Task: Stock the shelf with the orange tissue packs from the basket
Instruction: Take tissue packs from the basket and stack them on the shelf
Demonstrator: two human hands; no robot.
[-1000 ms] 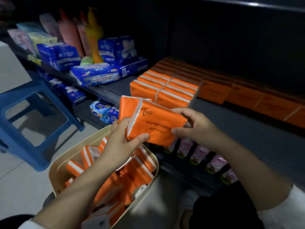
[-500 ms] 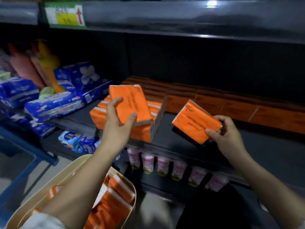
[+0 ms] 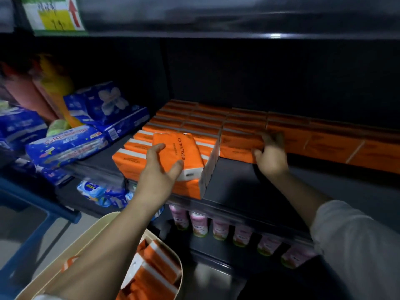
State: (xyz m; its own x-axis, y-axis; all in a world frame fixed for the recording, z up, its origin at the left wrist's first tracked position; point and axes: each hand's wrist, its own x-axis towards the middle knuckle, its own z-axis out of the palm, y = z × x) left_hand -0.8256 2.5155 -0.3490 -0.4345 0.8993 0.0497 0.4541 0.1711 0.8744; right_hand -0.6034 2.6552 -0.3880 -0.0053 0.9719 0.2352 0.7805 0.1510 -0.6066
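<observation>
While our left hand (image 3: 159,172) gripped one orange tissue pack (image 3: 177,155) between thumb and fingers, it held that pack flat over the near-left stack of orange packs (image 3: 138,156) on the shelf (image 3: 233,182), touching or just above the top layer; we could not tell which. Our right hand (image 3: 271,155) lay spread and half open against the front face of a pack (image 3: 238,146) in the row to the right, pressing it in rather than clasping it. We judged the job well along but not finished. Rows of orange packs filled the far left part of the shelf and a single line (image 3: 324,141) ran off along the back to the right, with a wide bare strip of shelf in front of that line. Near us, at the lower left, the cream basket (image 3: 104,230) held several more orange packs (image 3: 155,267), so more trips remained. Blue packets (image 3: 67,146) sat further left on the shelf, and pink bottles (image 3: 220,227) stood on the level below.
</observation>
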